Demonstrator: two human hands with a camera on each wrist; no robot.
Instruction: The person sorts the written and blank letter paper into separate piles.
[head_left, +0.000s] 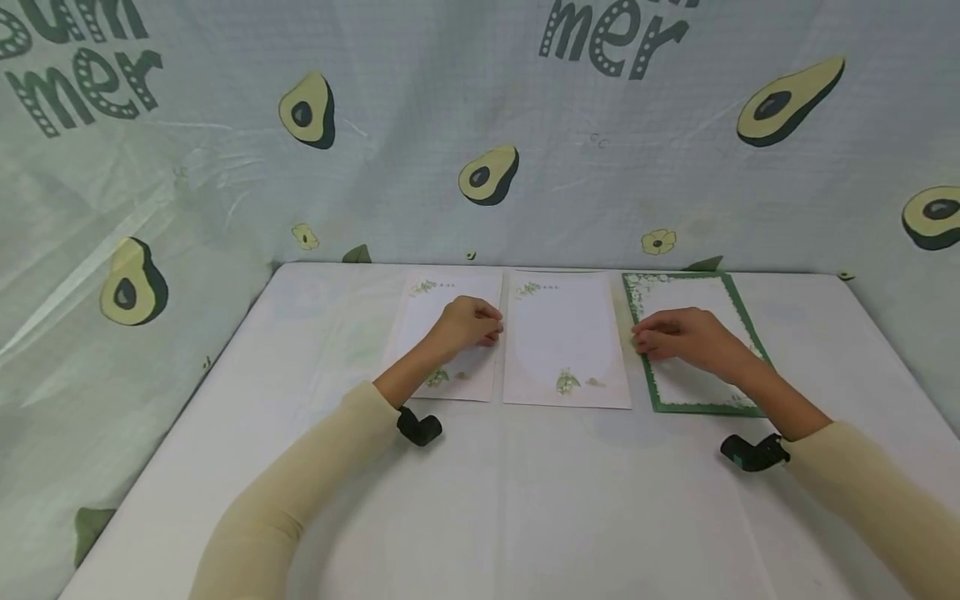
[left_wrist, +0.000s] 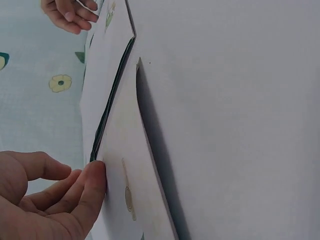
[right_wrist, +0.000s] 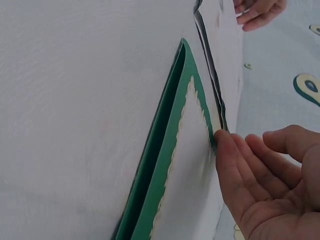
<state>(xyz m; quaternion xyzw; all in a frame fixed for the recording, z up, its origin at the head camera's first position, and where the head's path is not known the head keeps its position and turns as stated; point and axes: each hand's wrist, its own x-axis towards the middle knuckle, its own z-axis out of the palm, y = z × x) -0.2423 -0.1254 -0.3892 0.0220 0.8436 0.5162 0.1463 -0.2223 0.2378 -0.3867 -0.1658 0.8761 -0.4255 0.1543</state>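
Three printed sheets lie in a row in the head view. My left hand is over the right side of the left floral sheet; in the left wrist view its fingertips touch that side edge, the thumb apart. The near edge of this sheet stands off the table with a shadow below. A matching floral sheet lies in the middle. My right hand touches the left edge of the green-bordered sheet with its fingertips. Two green layers with a dark gap show there in the right wrist view.
The sheets lie near the back of a white-covered table. Behind and to the left hangs a pale curtain printed with avocados and lettering. Black wrist cameras sit at both cuffs, just above the tabletop.
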